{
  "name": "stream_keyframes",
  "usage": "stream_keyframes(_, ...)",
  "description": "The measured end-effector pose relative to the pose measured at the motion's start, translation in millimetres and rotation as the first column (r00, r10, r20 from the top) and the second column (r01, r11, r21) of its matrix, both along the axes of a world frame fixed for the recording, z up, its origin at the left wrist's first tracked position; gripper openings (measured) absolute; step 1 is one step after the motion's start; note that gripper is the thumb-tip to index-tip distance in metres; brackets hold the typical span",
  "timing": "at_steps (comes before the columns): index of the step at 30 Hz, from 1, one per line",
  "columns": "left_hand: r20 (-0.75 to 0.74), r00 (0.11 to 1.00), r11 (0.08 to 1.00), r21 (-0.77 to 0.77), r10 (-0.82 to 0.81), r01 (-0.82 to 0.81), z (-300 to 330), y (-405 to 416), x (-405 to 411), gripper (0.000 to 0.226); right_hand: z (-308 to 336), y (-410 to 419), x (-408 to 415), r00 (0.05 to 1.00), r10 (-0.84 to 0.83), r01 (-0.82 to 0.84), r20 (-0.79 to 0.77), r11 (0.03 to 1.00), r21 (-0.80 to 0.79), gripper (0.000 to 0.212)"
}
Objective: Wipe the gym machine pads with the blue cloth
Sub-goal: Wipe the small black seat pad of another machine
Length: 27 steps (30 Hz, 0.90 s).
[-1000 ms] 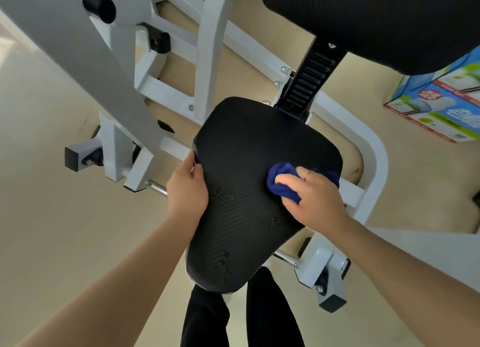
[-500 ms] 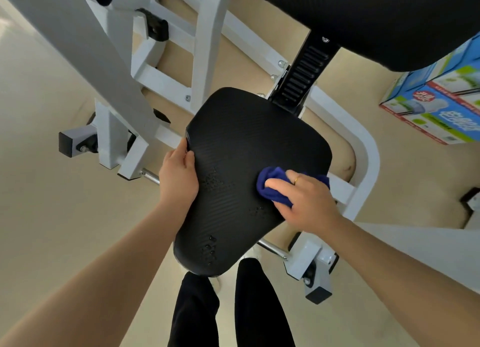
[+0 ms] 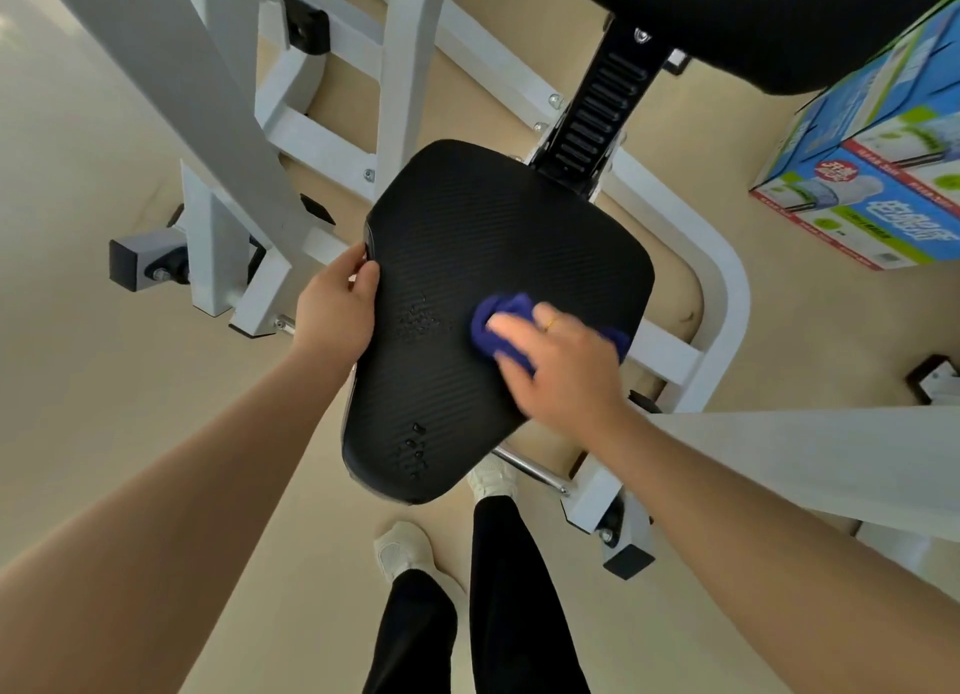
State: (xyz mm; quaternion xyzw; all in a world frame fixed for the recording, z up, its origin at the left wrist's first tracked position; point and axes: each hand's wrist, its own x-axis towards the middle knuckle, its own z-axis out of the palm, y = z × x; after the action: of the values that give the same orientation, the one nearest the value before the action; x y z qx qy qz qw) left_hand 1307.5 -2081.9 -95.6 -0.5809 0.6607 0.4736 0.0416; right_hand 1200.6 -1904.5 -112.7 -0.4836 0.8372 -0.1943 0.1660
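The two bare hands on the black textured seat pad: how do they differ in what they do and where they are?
The left hand grips the left edge of the black textured seat pad, while the right hand presses the crumpled blue cloth onto the pad's top surface. The left hand holds no cloth; the right one does. The right hand wears a ring and looks motion-blurred; the left hand looks sharp. Both touch the same pad.

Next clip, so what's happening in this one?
A person is wiping the black seat pad of a white gym machine. The right hand presses a bunched blue cloth onto the middle of the pad, blurred mid-stroke, while the left hand grips the pad's left edge. Droplets sit on the pad left of the cloth and near its front end, not yet wiped.
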Motion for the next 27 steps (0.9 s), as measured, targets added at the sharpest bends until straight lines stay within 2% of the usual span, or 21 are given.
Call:
stream_keyframes(3, 0.008, 0.998, 0.997, 0.052, 0.056, -0.057, -1, 7, 13, 0.039, -12, -11, -20, 0.949, -0.304, 0.313, -0.080, 0.939, 0.145, 0.038)
stream_keyframes(4, -0.008, 0.997, 0.995, 0.059, 0.078, -0.077, -1, 9, 17, 0.039, -12, -13, -15, 0.939, -0.333, 0.342, -0.081, 0.927, 0.152, 0.038)
stream_keyframes(7, -0.071, 0.991, 0.992, 0.063, 0.110, -0.106, -1, 15, 25, 0.034, 7, -13, 28, 0.971, -0.237, 0.237, -0.012, 0.970, 0.059, 0.037)
stream_keyframes(11, -0.073, 0.992, 0.993, 0.070, 0.101, -0.096, 4, 22, 27, 0.035, 27, -7, 75, 0.993, -0.049, 0.051, 0.110, 0.998, -0.022, 0.039)
stream_keyframes(13, -0.068, 0.993, 0.991, 0.089, 0.102, -0.095, 9, 23, 27, 0.035, 19, -15, 60, 0.997, -0.033, 0.035, 0.065, 0.999, -0.034, 0.037)
stream_keyframes(15, -0.088, 0.988, 0.986, 0.118, 0.125, -0.114, 8, 22, 28, 0.033, 9, -30, 36, 0.991, -0.135, 0.135, -0.006, 0.991, 0.019, 0.037)
stream_keyframes(17, -0.103, 0.986, 0.983, 0.138, 0.132, -0.117, 7, 21, 31, 0.033, 1, -51, 17, 0.950, -0.312, 0.308, 0.018, 0.943, 0.127, 0.039)
stream_keyframes(19, -0.095, 0.985, 0.981, 0.144, 0.146, -0.132, 6, 20, 31, 0.032, 2, -68, 18, 0.906, -0.422, 0.411, 0.036, 0.897, 0.164, 0.038)
stream_keyframes(21, -0.093, 0.980, 0.974, 0.159, 0.177, -0.161, 7, 21, 31, 0.030, 12, -70, 35, 0.935, -0.350, 0.337, 0.056, 0.927, 0.164, 0.038)
stream_keyframes(24, -0.114, 0.961, 0.954, 0.195, 0.253, -0.228, 8, 21, 30, 0.026, 27, -51, 68, 0.998, -0.031, 0.029, 0.059, 0.999, 0.033, 0.034)
stream_keyframes(26, -0.123, 0.948, 0.938, 0.230, 0.294, -0.261, 8, 19, 31, 0.025, 24, -53, 53, 0.987, 0.160, -0.160, 0.019, 0.987, -0.003, 0.034)
stream_keyframes(27, -0.133, 0.937, 0.922, 0.265, 0.324, -0.281, 8, 17, 32, 0.023, 19, -61, 38, 0.977, 0.213, -0.213, -0.010, 0.976, 0.037, 0.034)
